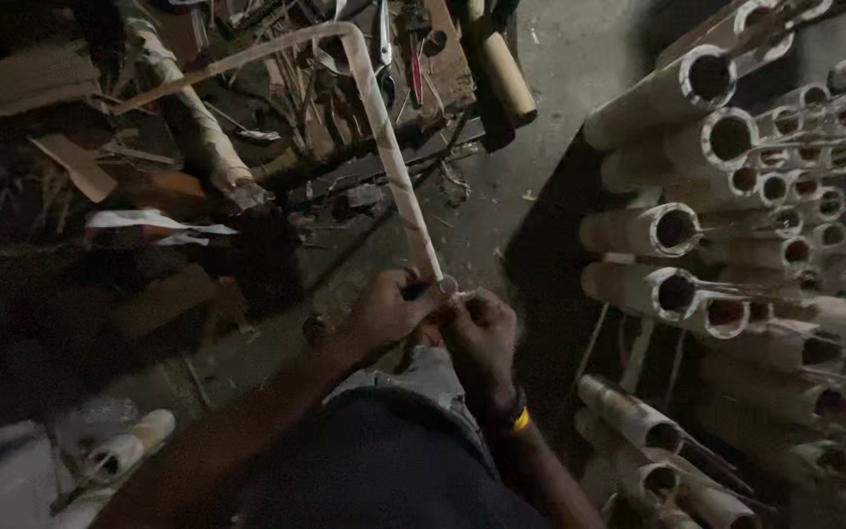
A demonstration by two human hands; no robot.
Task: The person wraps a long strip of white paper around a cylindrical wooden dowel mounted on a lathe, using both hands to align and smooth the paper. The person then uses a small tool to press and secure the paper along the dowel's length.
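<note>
A big stack of hollow bamboo tubes [727, 225] is lying along the right side, their open cut ends facing up toward the camera, with more tubes spilling down toward the lower right corner. Across from it, a cluttered heap of wood scraps and tools [276, 108] is filling the upper left, and a wooden-handled tool [503, 71] is resting at its right edge on the grey floor [560, 59]. A long, thin pale cane strip [384, 127] is rising from the hands in the middle of the view, bending sharply near the top and running off leftward over the clutter. The left hand [391, 309] is gripping the strip's lower end, fingers curled around it. The right hand [482, 333] is sitting just beside it, touching, with its fingertips pressed together at the same end, pinching the strip. A dark band with a yellow patch [518, 416] is circling the right wrist.
</note>
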